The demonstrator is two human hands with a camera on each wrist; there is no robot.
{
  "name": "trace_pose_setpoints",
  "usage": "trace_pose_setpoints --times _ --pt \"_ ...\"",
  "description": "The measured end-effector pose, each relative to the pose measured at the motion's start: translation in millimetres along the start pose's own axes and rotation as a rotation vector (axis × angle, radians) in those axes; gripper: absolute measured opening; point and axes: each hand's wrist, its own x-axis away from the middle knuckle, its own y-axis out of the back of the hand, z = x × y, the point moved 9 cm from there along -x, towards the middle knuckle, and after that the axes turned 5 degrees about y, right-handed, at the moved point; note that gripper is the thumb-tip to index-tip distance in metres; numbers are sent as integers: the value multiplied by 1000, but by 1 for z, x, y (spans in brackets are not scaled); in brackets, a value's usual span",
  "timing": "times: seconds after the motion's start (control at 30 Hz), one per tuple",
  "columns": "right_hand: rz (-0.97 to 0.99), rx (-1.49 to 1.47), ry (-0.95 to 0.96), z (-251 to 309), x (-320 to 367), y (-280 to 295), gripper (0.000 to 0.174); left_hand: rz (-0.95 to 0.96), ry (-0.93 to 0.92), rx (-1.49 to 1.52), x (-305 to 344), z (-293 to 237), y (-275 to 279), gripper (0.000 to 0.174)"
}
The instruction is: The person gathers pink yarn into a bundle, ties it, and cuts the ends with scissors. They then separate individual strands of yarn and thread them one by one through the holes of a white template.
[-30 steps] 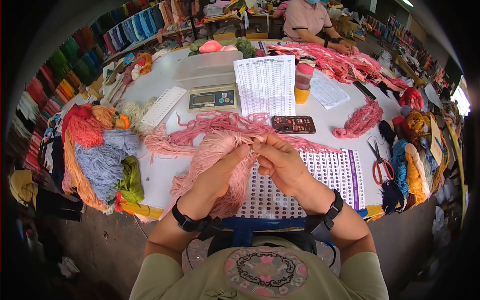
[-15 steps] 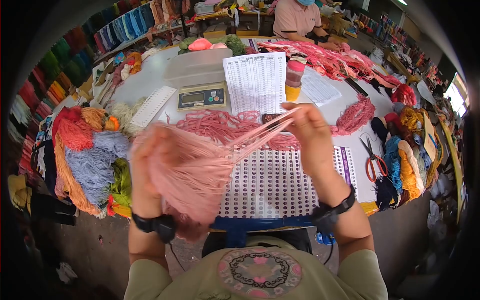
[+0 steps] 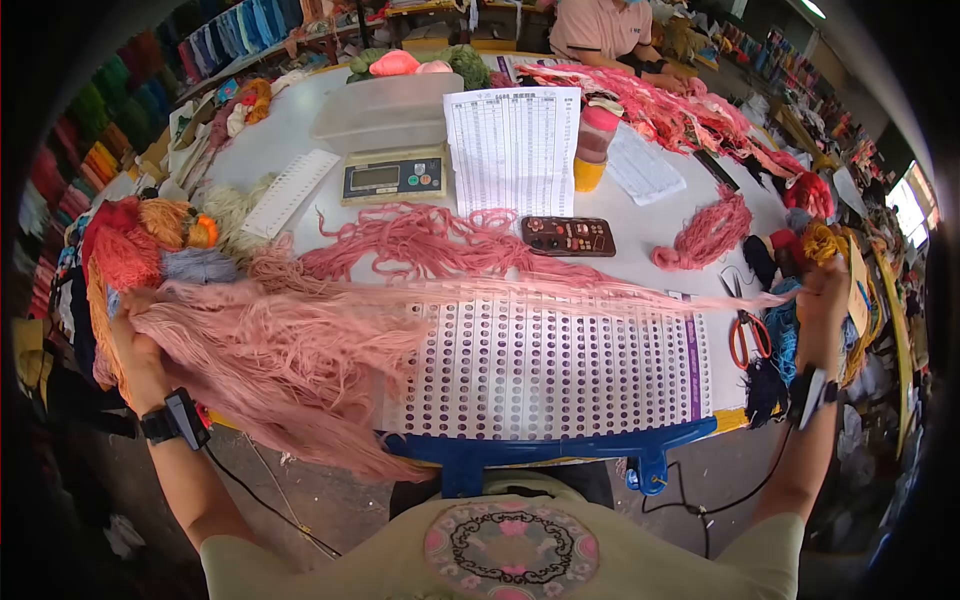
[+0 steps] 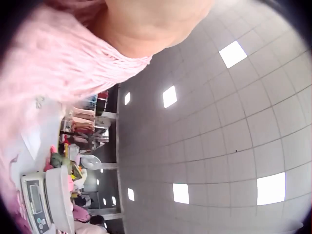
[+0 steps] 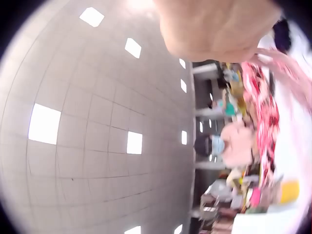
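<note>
A light pink hank of yarn (image 3: 280, 345) is spread wide over the front left of the table, its loose lower end hanging past the edge. My left hand (image 3: 142, 350) grips its left end at the far left; in the left wrist view the yarn (image 4: 68, 61) wraps round that hand. Far to the right, my right hand (image 3: 824, 300), blurred, holds the tip of a thin bundle of strands drawn out of the hank. These strands (image 3: 650, 298) run nearly straight across the table above a white card with rows of holes (image 3: 560, 370).
Darker pink yarn (image 3: 420, 240) and a phone (image 3: 568, 236) lie behind the strands. Further back stand a scale (image 3: 395, 177), a printed sheet (image 3: 515, 150) and a jar (image 3: 596, 145). Scissors (image 3: 748, 338) lie near my right hand. Across the table sits another person (image 3: 600, 30).
My hands have moved from close together to far apart, left and right. The light pink yarn has gone from a bunched hank to a long stretched spread with strands drawn out rightward.
</note>
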Motion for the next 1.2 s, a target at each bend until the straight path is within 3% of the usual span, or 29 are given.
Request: trace_pose_setpoints --times 0.07,0.17,0.2,0.23,0.27,0.3,0.33,0.4,0.43,0.5,0.53,0.57,0.63,0.7,0.73,0.8,0.9,1.03,1.1,1.2 --pt "-130 286 118 23 -11 -4 21 104 -204 -19 32 13 -65 15" --pt "574 665 365 -7 80 -170 28 258 0 50 78 172 -185 19" --pt "751 708 225 -39 118 -202 29 301 105 87 87 219 -208 21" --pt "1000 482 72 -87 149 -229 28 456 283 72 78 260 -211 25" --pt "1056 544 -197 -98 200 -267 13 473 397 15 74 304 -209 28" --pt "1149 392 -313 -122 236 -283 8 330 346 -237 86 337 -217 30" --pt "1187 598 -275 -130 264 -303 6 297 385 -418 83 367 -211 32" --pt "1268 636 -81 -160 292 -326 5 364 572 -707 68 438 -186 38" --pt "1265 634 -83 -179 301 -330 5 364 574 -711 70 447 -186 38" --pt "1291 659 -87 -215 317 -332 7 490 443 -1330 82 466 -187 24" --pt "1289 656 -87 -224 321 -330 7 490 442 -1333 84 471 -186 24" --pt "1294 709 -57 -228 325 -331 8 567 220 -1496 85 466 -199 27" --pt "1297 756 -31 -232 327 -330 10 639 -11 -1653 95 463 -211 29" --pt "1293 727 -94 -230 327 -331 5 423 309 -1366 100 462 -199 32" --pt "1289 722 -95 -230 326 -331 5 425 308 -1372 96 463 -199 32" --pt "1288 670 -49 -226 325 -332 9 306 744 -1181 100 484 -176 31" --pt "1203 726 -220 -232 318 -326 21 336 786 -988 109 482 -188 28" --pt "1201 656 -362 -227 317 -325 27 479 772 -1119 99 494 -194 27" --pt "1222 604 -398 -228 320 -325 29 658 562 -1408 95 486 -211 28" --pt "1240 493 -515 -224 322 -324 28 544 463 -1413 71 477 -180 33"
